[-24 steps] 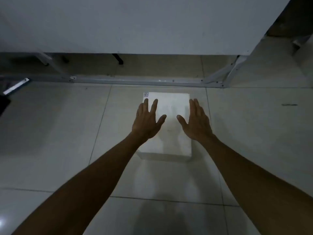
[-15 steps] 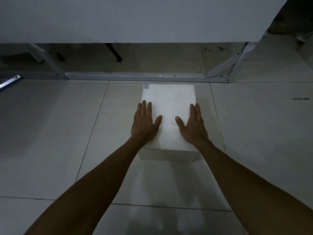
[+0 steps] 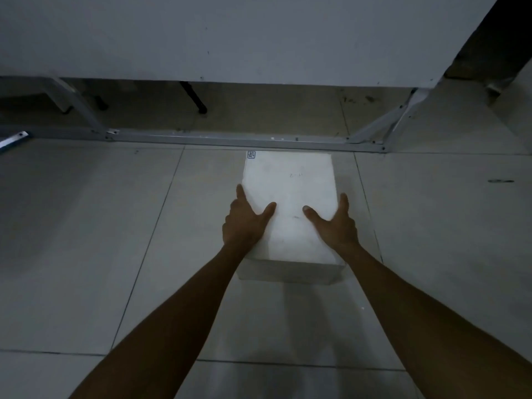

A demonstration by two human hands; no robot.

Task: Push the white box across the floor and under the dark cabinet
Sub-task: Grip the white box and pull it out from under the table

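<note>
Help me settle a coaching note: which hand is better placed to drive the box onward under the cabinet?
Neither clearly: left hand and right hand grip opposite long sides of the white box, level with each other. Pushing with both keeps it straight toward the metal floor rail.

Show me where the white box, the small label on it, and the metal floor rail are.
white box (image 3: 289, 197), head view, middle of its top face.
small label (image 3: 251, 154), head view, far left corner of the box top.
metal floor rail (image 3: 230, 138), head view, its middle stretch.
</note>
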